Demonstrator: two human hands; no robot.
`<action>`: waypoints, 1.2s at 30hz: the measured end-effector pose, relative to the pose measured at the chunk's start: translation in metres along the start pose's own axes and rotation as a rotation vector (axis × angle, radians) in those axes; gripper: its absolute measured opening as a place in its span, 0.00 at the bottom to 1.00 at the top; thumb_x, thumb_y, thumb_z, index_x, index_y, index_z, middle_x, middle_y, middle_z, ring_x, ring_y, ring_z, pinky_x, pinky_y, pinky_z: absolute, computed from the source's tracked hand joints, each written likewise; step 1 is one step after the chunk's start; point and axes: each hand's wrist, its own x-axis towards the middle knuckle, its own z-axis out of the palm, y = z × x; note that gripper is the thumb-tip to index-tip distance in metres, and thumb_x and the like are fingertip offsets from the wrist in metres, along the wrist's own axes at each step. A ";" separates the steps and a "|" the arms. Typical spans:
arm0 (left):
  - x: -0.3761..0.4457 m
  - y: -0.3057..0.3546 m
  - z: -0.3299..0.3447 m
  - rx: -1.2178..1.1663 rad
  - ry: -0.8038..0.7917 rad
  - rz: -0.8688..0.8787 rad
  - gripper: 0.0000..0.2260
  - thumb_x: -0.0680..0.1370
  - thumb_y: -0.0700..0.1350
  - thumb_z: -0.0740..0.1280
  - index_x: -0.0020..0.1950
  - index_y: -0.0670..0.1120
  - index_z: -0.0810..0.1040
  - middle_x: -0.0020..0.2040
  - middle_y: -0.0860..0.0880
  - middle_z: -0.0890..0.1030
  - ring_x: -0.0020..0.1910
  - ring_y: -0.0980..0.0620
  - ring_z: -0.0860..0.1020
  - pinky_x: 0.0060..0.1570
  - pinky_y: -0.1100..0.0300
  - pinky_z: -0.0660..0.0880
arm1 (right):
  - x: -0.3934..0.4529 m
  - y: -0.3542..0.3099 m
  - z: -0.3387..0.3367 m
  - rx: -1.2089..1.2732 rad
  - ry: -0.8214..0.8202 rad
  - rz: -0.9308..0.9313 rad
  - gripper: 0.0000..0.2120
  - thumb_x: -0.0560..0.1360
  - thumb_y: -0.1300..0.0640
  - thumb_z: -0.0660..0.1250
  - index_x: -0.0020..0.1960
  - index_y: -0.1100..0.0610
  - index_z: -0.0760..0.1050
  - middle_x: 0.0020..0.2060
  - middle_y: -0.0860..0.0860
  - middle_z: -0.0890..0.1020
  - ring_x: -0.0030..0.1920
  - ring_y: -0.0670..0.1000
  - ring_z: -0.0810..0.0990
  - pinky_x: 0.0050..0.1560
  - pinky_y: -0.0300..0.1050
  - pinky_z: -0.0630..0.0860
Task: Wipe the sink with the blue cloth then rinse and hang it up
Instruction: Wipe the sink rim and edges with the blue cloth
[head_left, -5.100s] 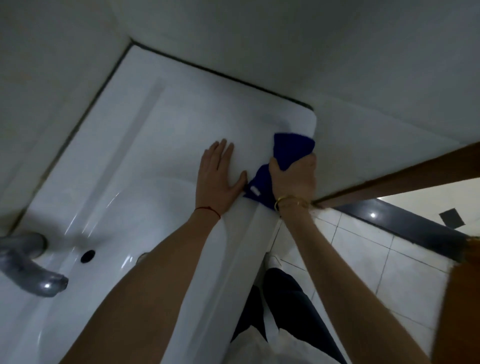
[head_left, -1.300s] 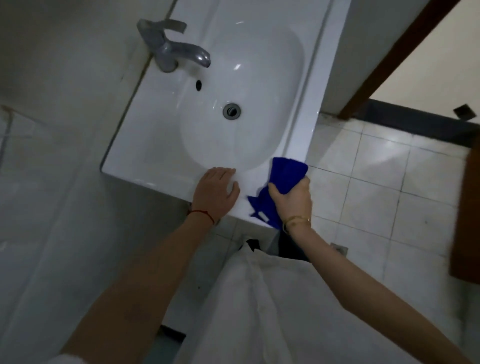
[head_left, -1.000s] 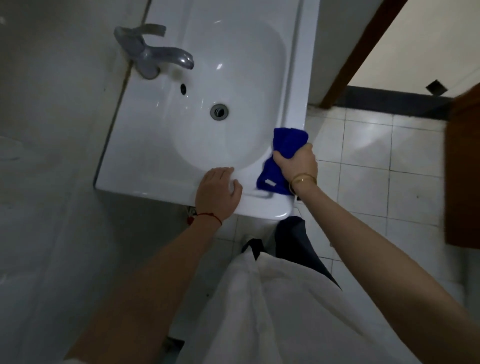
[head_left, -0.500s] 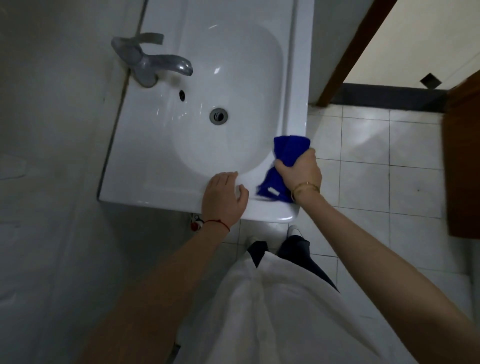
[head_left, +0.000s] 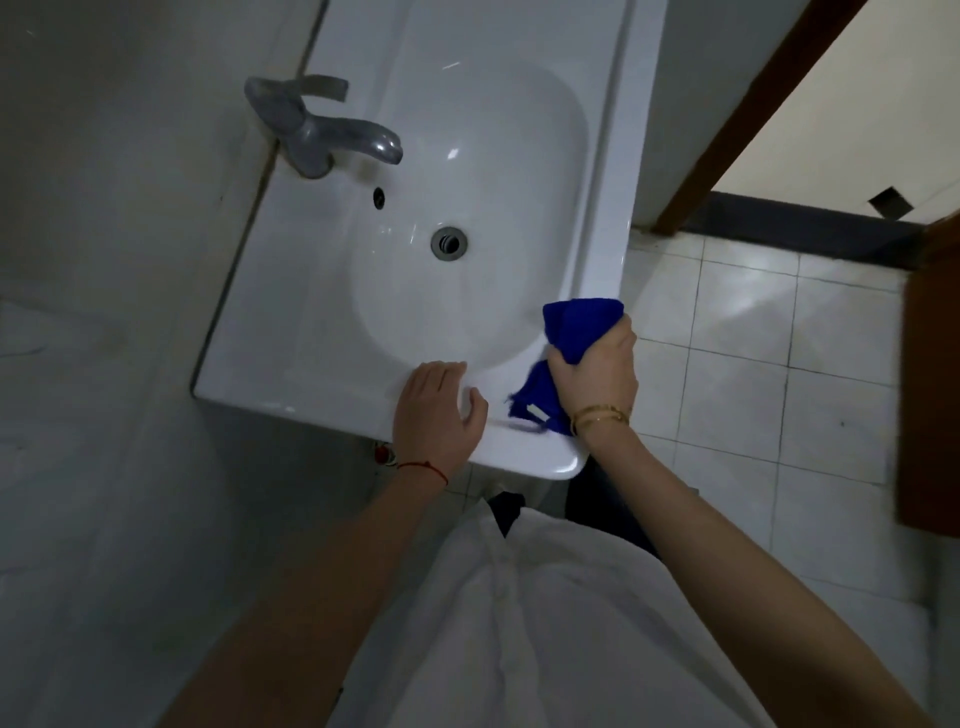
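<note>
A white sink (head_left: 291, 322) with an oval basin and a round drain (head_left: 449, 242) fills the upper middle of the head view. My right hand (head_left: 597, 376) grips a bunched blue cloth (head_left: 579, 325) on the sink's near right rim; a tail of the cloth with a white label hangs below my fist. My left hand (head_left: 436, 415) rests flat, fingers straight, on the near rim just left of the cloth. A grey metal tap (head_left: 317, 132) stands at the sink's left side, its spout over the basin.
A grey wall runs along the left. White floor tiles (head_left: 753, 374) lie to the right. A brown door frame (head_left: 753, 109) and a dark threshold stand at the upper right, a brown door edge (head_left: 930, 384) at the far right. My white shirt fills the bottom.
Five seconds ago both hands were at the sink's far corner. Over the last second my right hand moved the cloth a little along the right rim; my left hand stayed on the rim.
</note>
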 end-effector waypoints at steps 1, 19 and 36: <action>0.000 0.001 0.000 0.003 0.015 -0.004 0.18 0.78 0.48 0.61 0.61 0.39 0.80 0.57 0.43 0.82 0.57 0.44 0.79 0.68 0.51 0.70 | 0.013 -0.004 -0.002 0.010 -0.004 -0.012 0.42 0.71 0.46 0.71 0.74 0.62 0.53 0.67 0.57 0.68 0.62 0.57 0.73 0.55 0.54 0.78; 0.025 0.038 0.016 0.081 0.275 -0.513 0.17 0.75 0.48 0.64 0.54 0.36 0.83 0.55 0.40 0.83 0.60 0.40 0.78 0.69 0.50 0.68 | 0.288 -0.096 -0.032 -0.266 -0.120 -0.120 0.47 0.75 0.37 0.61 0.76 0.69 0.45 0.74 0.63 0.58 0.73 0.58 0.62 0.72 0.48 0.58; 0.033 0.043 0.015 0.094 0.274 -0.567 0.19 0.74 0.51 0.63 0.52 0.38 0.84 0.54 0.42 0.83 0.59 0.40 0.77 0.66 0.52 0.70 | 0.192 -0.051 -0.023 0.028 -0.280 -0.066 0.52 0.73 0.42 0.69 0.75 0.68 0.39 0.75 0.62 0.55 0.74 0.57 0.58 0.74 0.46 0.58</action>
